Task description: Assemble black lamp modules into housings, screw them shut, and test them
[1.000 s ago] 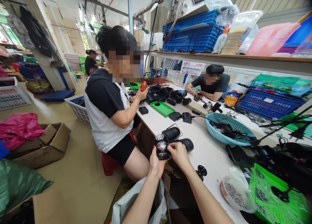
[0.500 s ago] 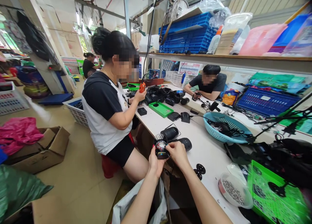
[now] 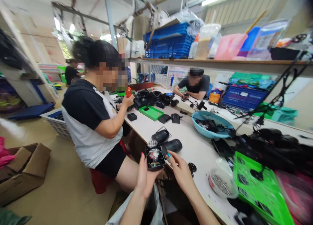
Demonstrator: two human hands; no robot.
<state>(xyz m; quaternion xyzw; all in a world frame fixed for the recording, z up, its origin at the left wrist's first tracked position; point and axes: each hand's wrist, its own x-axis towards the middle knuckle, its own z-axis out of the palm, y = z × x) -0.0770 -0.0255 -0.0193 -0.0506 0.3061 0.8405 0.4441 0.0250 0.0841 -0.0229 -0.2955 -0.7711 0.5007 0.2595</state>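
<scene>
My left hand (image 3: 144,178) holds a small black open speaker casing (image 3: 154,156) with coloured wires inside, just off the near edge of the white worktable (image 3: 195,146). My right hand (image 3: 181,170) is beside the casing on its right, fingers apart, fingertips near its rim. Two black cylindrical speaker bodies (image 3: 168,141) lie on the table right behind the casing. Black round discs (image 3: 192,168) lie by my right wrist.
A co-worker in a black and white shirt (image 3: 90,120) sits close on my left holding an orange tool (image 3: 128,91). Another person (image 3: 194,84) sits at the far end. On the table: a blue basket (image 3: 210,125), a green tray (image 3: 261,189), a bowl of screws (image 3: 220,185), a flat green tray (image 3: 151,112).
The view has swung to the right and blurred. My right hand has come off the casing and opened; my left hand has tilted the casing so its inside shows.
</scene>
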